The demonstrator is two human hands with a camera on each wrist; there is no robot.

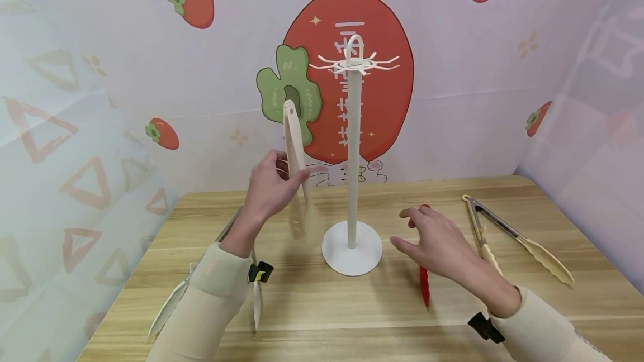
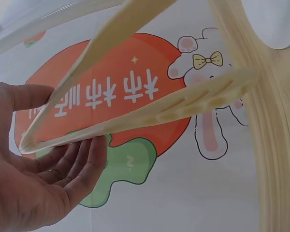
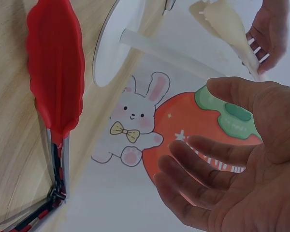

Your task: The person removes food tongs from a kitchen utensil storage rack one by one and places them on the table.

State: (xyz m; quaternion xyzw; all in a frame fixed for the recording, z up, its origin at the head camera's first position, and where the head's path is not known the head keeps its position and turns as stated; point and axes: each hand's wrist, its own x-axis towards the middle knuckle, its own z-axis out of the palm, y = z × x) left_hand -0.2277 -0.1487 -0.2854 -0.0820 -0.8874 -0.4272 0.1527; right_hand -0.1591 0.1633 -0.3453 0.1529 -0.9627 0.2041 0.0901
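Observation:
Cream-coloured tongs (image 1: pixel 297 149) hang tips-down from my left hand (image 1: pixel 269 186), left of a white stand (image 1: pixel 354 144) with a ring of hooks at its top. In the left wrist view, the thumb bears on one arm of the tongs (image 2: pixel 150 113) and the fingers on the other; slots show near one tip. My right hand (image 1: pixel 440 242), its fingers spread and slightly bent, holds nothing and hovers right of the stand. Below it, red-tipped tongs (image 1: pixel 425 286) lie on the table, partly hidden by the hand; their red head (image 3: pixel 55 67) shows fully in the right wrist view.
The stand's round white base (image 1: pixel 334 253) sits mid-table. Steel tongs with cream tips (image 1: pixel 545 258) lie spread at the right. Tongs with pale tips (image 1: pixel 168 309) lie at the left, partly under my left forearm. A printed backdrop (image 1: pixel 241 71) closes off the wooden table's (image 1: pixel 322 323) far side.

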